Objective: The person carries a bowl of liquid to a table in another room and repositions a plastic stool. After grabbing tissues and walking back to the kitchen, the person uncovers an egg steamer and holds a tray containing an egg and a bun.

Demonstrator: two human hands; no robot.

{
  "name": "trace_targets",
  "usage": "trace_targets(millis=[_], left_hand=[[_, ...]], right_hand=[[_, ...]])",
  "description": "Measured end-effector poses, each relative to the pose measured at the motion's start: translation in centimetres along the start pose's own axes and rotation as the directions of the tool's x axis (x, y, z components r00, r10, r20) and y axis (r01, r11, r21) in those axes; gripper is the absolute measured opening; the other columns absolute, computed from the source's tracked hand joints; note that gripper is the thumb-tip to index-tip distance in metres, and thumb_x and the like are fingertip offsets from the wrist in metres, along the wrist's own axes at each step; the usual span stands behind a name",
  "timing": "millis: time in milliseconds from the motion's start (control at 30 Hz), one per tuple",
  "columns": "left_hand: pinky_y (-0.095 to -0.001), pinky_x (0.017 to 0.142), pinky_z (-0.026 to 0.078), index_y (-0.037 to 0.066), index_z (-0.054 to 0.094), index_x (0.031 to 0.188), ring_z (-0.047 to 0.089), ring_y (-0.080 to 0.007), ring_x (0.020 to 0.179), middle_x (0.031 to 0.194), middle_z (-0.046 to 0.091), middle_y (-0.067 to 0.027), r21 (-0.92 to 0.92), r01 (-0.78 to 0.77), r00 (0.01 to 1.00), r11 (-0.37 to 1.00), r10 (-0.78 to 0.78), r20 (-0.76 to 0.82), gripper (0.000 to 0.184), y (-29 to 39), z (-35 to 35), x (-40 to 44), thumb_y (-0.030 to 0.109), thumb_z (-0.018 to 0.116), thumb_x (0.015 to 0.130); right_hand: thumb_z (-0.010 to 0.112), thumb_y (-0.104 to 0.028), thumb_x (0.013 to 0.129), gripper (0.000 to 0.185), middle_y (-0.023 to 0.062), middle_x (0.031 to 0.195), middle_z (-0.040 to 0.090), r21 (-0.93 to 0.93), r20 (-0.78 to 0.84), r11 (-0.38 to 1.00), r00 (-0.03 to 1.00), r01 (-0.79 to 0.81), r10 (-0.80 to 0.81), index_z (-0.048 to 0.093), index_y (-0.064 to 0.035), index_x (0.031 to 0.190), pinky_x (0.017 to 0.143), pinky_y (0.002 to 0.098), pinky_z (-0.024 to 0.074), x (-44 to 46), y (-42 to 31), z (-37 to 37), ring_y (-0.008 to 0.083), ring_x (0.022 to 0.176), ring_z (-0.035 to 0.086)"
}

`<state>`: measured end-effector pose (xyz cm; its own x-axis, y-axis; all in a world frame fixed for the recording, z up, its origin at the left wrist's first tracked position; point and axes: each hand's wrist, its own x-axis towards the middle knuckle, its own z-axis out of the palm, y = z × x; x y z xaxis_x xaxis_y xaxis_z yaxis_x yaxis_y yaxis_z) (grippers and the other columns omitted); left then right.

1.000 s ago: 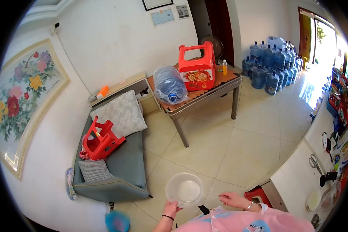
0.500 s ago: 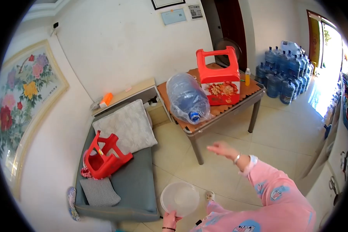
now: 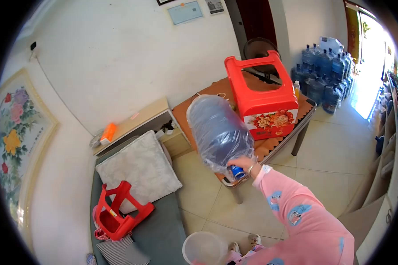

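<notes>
My right hand (image 3: 241, 163) is closed round the neck of a large blue water jug (image 3: 219, 132), just above its blue cap (image 3: 238, 172). The jug is wrapped in clear plastic and lies on its side on the table, its neck pointing toward me over the near edge. At the bottom of the view is a translucent plastic tub (image 3: 204, 247). Of my left hand only a pinkish trace shows at the tub's lower rim; the rest is out of frame.
On the brown-covered table (image 3: 183, 106) a red stool (image 3: 261, 97) stands beside the jug, atop a flowered red box (image 3: 272, 123). Another red stool (image 3: 126, 216) lies on the grey sofa (image 3: 163, 229) near a cushion (image 3: 139, 170). Several water jugs (image 3: 325, 70) are stacked at the back right.
My right hand has moved from the air beside the table onto the jug's neck and closed round it. The view has shifted closer to the table; the tub now sits lower in view.
</notes>
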<state>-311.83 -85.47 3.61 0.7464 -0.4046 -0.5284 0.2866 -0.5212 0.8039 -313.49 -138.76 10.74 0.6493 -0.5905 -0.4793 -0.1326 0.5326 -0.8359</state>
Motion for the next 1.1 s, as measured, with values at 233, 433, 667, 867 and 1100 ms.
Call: trace_targets(millis=[233, 433, 667, 867, 1100], left_hand=[[-0.0439, 0.073, 0.046, 0.001, 0.057, 0.095, 0.057, -0.0351, 0.083, 0.089, 0.059, -0.0208, -0.087, 0.091, 0.996, 0.992, -0.089, 0.023, 0.034, 6.1, -2.5, 9.5, 0.029, 0.058, 0.076], [-0.0328, 0.052, 0.055, 0.002, 0.041, 0.118, 0.061, -0.0238, 0.074, 0.101, 0.055, -0.0128, -0.434, -0.018, 0.967, 0.901, 0.125, 0.22, 0.042, 17.4, -0.1, 18.1, 0.003, 0.046, 0.076], [-0.0373, 0.057, 0.052, 0.005, 0.051, 0.09, 0.056, -0.0222, 0.067, 0.082, 0.055, -0.0069, -0.32, -0.061, 0.868, 0.945, 0.209, 0.451, 0.016, 26.7, 10.3, 28.0, 0.015, 0.048, 0.078], [-0.03, 0.059, 0.055, -0.001, 0.048, 0.108, 0.059, -0.0219, 0.073, 0.096, 0.056, -0.0125, -0.271, 0.021, 0.847, 0.962, 0.127, 0.516, 0.034, 31.8, 19.3, 29.8, 0.018, 0.051, 0.081], [-0.0258, 0.07, 0.051, 0.004, 0.039, 0.122, 0.056, -0.0216, 0.081, 0.105, 0.051, -0.0117, -0.349, -0.067, 0.828, 0.935, 0.248, 0.503, 0.054, 32.4, 25.6, 32.3, 0.038, 0.057, 0.083]], right_hand=[[0.067, -0.034, 0.064, 0.029, 0.0022, 0.067, 0.061, -0.619, -0.037, 0.783, 0.994, 0.061, -0.106, 0.065, -0.0069, 0.074, 0.051, 0.0255, 0.0444, -17.0, 2.0, -3.0, 0.0106, 0.057, 0.055], [0.07, -0.02, 0.068, 0.033, 0.0046, 0.073, 0.062, -0.53, -0.076, 0.828, 0.983, -0.183, 0.169, 0.06, 0.0006, 0.092, 0.056, 0.0249, 0.0478, -37.2, 8.1, -6.4, 0.0123, 0.062, 0.058], [0.068, -0.018, 0.072, 0.035, 0.0087, 0.079, 0.062, 0.181, -0.514, 0.98, 0.841, -0.089, 0.171, 0.056, 0.0012, 0.1, 0.059, 0.0285, 0.0507, -48.3, 14.0, 0.8, 0.0177, 0.067, 0.062], [0.066, -0.028, 0.075, 0.037, 0.01, 0.078, 0.063, 0.465, -0.629, 0.88, 0.665, -0.094, 0.403, 0.057, 0.0028, 0.094, 0.057, 0.0268, 0.0516, -46.1, 20.9, 0.6, 0.0176, 0.066, 0.063], [0.064, -0.03, 0.076, 0.037, 0.0132, 0.081, 0.062, 0.747, -0.557, 0.651, 0.66, 0.133, 0.505, 0.055, 0.0028, 0.091, 0.057, 0.0294, 0.0523, -45.4, 24.2, -4.5, 0.0208, 0.067, 0.063]])
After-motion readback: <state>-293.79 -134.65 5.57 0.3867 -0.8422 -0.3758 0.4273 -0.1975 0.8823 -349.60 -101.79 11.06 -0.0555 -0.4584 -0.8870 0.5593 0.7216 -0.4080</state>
